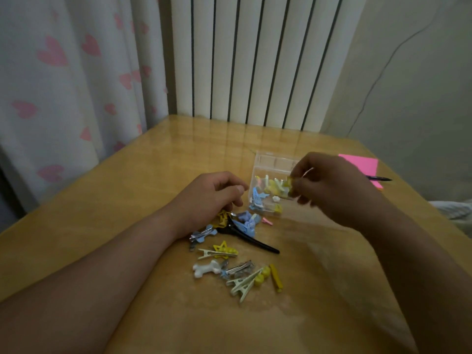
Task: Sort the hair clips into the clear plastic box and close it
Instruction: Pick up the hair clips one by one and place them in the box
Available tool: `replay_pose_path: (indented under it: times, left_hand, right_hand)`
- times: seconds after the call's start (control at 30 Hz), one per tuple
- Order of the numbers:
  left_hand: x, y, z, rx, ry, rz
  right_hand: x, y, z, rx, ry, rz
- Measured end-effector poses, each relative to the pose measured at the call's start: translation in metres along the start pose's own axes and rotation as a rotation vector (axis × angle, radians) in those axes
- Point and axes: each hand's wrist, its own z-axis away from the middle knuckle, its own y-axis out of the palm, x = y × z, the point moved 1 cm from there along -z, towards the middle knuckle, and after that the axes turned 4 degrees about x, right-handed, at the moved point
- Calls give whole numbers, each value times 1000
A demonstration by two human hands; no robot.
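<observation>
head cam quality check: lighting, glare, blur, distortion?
Head view: dim, flat lighting; soft glare streaks on the table reflect the radiator. Right hand is motion-blurred, so the yellow clip it pinches over the clear plastic box is smeared. Left hand is sharper. Wide-angle lens bows the table edges and stretches both forearms.

Pink-hearted curtain [63,85], yellow-blue clips [229,251]

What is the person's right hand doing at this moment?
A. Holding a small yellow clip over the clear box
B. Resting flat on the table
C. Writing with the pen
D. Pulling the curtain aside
A: the right hand pinches a small yellow clip between its fingertips, just above the open clear box, which already holds several clips.
</observation>
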Motion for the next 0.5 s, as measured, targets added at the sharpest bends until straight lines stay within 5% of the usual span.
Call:
replay_pose_path:
  times: [0.07,0.5]
  left_hand:
    - [0,0,0,0,2,-7]
    - [1,1,-1,-6,1,-6]
  right_hand:
    - [-13,6,-8,-117,13,-38]
    - [-33,37,-33,-90,147,199]
